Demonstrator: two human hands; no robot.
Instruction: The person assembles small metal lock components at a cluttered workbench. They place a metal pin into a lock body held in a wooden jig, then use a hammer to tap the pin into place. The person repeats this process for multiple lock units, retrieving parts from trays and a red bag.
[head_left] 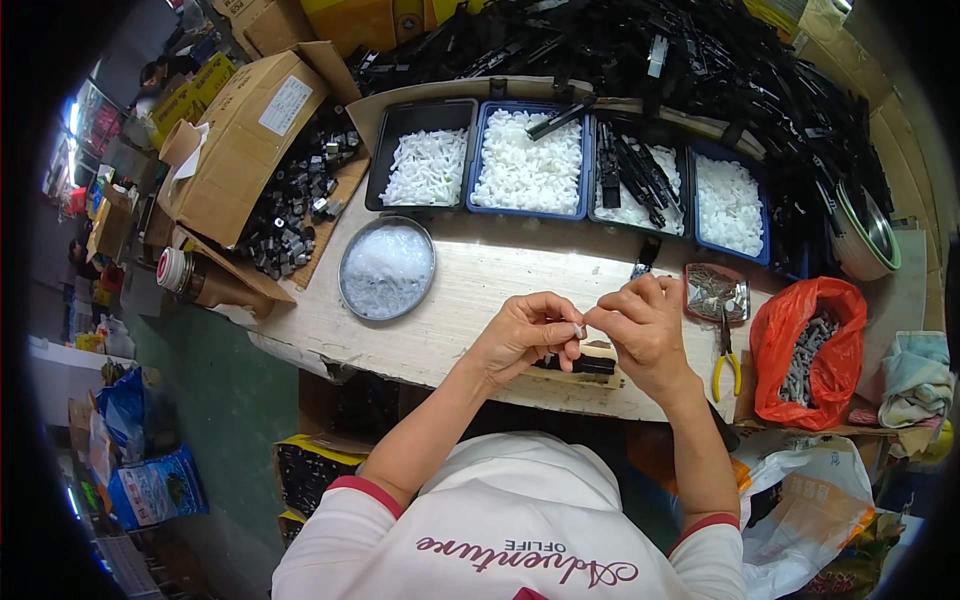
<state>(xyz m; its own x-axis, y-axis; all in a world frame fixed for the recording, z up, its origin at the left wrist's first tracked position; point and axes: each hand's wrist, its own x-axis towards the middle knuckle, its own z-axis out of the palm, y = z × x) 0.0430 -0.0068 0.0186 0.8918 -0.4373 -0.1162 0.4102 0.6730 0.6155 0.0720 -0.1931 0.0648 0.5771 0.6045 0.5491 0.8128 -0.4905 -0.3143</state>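
Over the front of the bench, my left hand [527, 335] pinches a small white plastic piece [579, 330] between thumb and forefinger. My right hand [642, 328] meets it there, its thumb and fingertips pressed together; whatever lies in that pinch is too small to make out. Below the hands, a black elongated part [590, 366] lies on a light wooden block [606, 381], partly hidden by the fingers. A black piece with a shiny end [645, 257] rests on the bench just beyond my right hand.
Bins of white plastic parts [530, 165] line the back, below a heap of black parts [700, 70]. A round tray [388, 268] stands left. Right are a tray of metal pins [716, 293], yellow-handled pliers [727, 365] and a red bag [780, 350]. A carton [245, 150] spills black parts.
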